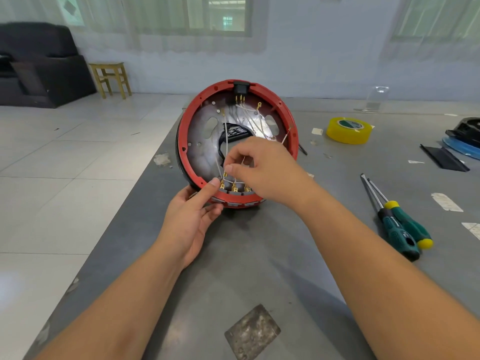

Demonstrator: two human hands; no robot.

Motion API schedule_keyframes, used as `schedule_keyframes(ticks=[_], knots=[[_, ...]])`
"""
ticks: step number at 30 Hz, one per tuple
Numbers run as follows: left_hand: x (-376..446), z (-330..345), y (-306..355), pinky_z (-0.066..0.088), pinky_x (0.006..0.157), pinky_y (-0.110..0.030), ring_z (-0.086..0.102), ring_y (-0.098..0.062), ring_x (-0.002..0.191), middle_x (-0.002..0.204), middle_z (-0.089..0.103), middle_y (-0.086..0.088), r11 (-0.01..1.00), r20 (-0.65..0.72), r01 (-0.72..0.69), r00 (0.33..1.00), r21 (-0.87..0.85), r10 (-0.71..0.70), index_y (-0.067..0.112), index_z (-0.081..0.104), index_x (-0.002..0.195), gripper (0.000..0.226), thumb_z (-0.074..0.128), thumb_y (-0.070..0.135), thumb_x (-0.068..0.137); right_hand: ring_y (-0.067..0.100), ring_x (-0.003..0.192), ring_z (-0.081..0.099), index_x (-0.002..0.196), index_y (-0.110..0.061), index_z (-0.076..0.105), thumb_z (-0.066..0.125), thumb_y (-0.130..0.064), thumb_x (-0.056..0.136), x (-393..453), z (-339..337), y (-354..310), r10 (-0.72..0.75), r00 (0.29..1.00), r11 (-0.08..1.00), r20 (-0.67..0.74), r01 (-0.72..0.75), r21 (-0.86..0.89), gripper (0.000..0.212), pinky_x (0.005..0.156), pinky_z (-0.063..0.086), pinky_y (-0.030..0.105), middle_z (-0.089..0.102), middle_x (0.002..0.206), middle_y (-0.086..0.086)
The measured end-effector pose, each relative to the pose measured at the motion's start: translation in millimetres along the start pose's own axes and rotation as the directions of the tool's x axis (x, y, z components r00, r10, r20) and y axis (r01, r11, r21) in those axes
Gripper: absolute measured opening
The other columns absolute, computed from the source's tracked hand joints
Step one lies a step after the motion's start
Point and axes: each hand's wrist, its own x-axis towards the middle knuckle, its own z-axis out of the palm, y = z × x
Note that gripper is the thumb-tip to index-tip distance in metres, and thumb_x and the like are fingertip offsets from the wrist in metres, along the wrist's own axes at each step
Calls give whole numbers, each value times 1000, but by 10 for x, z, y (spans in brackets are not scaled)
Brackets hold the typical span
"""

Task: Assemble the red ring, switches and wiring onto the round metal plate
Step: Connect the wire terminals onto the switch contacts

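Two hands: the left hand [193, 216] and right hand [262, 170] meet at one red ring [191, 120]. Right of them lie two screwdrivers [400, 224] and one yellow tape roll [349, 130].

Pale wall [324, 48] w/ curtained windows [202, 16]; white tile floor [65, 152]; dark sofa [39, 66] far left, wood stool [111, 79] beside it. Soft daylight.

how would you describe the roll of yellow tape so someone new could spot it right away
Start at the red ring with its round metal plate, propped up in the middle of the grey table. Look right and slightly back from it: the yellow tape lies flat there. It is the only round, bright yellow thing on the table; the two screwdrivers nearer the person only have yellow tips.
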Motion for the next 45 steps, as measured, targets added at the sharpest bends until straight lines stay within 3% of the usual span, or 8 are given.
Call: schedule_keyframes(ticks=[2,8,15,21,27,45], knots=[[3,-6,-3,59,63,-20,71,-18,76,104,76,-12,1000,4,16,1000,-19,-16,3,68,127,48,82,24,86,9,93,55,85,-38,70,69,-38,91,17,52,24,31,1000,994,0,-31,-101,5,96,38,46,58,93,-13],[24,-46,-4,60,65,-21,75,-21,79,102,76,-13,997,26,29,999,-71,-28,-1,69,126,55,84,24,80,10,108,44,82,-47,70,69,-47,89,23,148,75,76,996,980,-41,-82,-182,7,83,18,36,50,97,-13],[33,-67,0,60,65,-21,75,-20,75,102,77,-16,994,60,58,997,-98,-52,-3,69,124,56,84,26,78,10,114,42,85,-46,72,68,-47,90,36,189,102,90,995,978,-51,-98,-184,6,86,19,36,47,95,-15],[10,-86,4,60,66,-21,75,-21,76,100,77,-16,992,79,85,994,-94,-77,-1,71,120,42,80,22,86,12,116,42,80,-47,68,68,-45,90,30,180,108,102,995,982,-14,-103,-161,11,88,20,37,46,93,-15],[3,-69,8,60,66,-21,75,-22,76,94,77,-15,992,87,99,992,-74,-92,2,71,111,26,76,17,91,15,118,41,86,-43,73,68,-45,91,22,187,95,107,994,979,-11,-107,-171,7,90,24,40,50,98,-13],[-17,-53,6,61,64,-22,74,-26,72,94,75,-19,993,57,79,996,-86,-74,0,74,108,20,74,13,92,15,117,42,87,-44,75,69,-47,90,5,152,52,97,995,971,4,-94,-219,7,87,24,39,52,105,-12]])
